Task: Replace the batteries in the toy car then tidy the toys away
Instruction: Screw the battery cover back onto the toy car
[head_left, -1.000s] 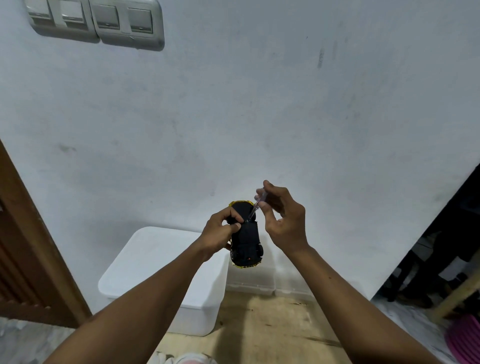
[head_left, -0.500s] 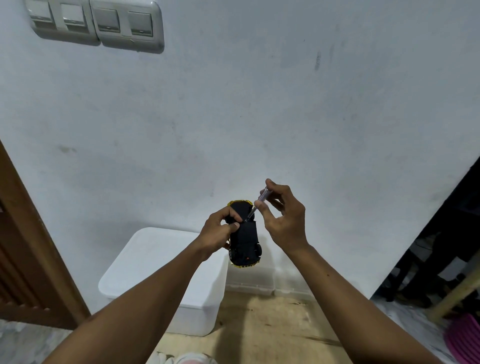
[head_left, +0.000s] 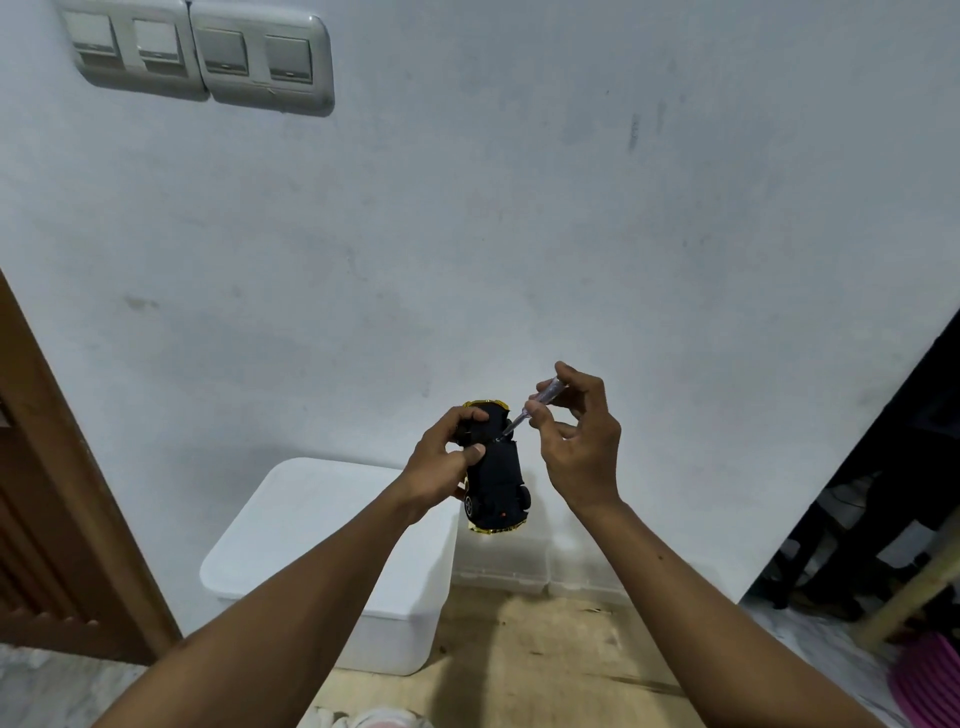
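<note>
A toy car (head_left: 496, 480) with a gold body is held up in the air, its black underside turned toward me. My left hand (head_left: 441, 462) grips its upper left side, thumb across the underside. My right hand (head_left: 579, 441) pinches a small screwdriver (head_left: 527, 410) with a clear handle. The screwdriver slants down to the left, and its tip rests on the car's underside near my left thumb.
A white lidded plastic box (head_left: 322, 551) stands on the floor under my left forearm, against the white wall. Smaller clear containers (head_left: 524, 571) line the wall behind the car. A wooden door frame (head_left: 62, 467) rises at the left. A pink object (head_left: 930, 680) lies at bottom right.
My right hand's fingers have shifted around the screwdriver handle, which now sits a little higher and farther right. The car and my left hand have stayed in place.
</note>
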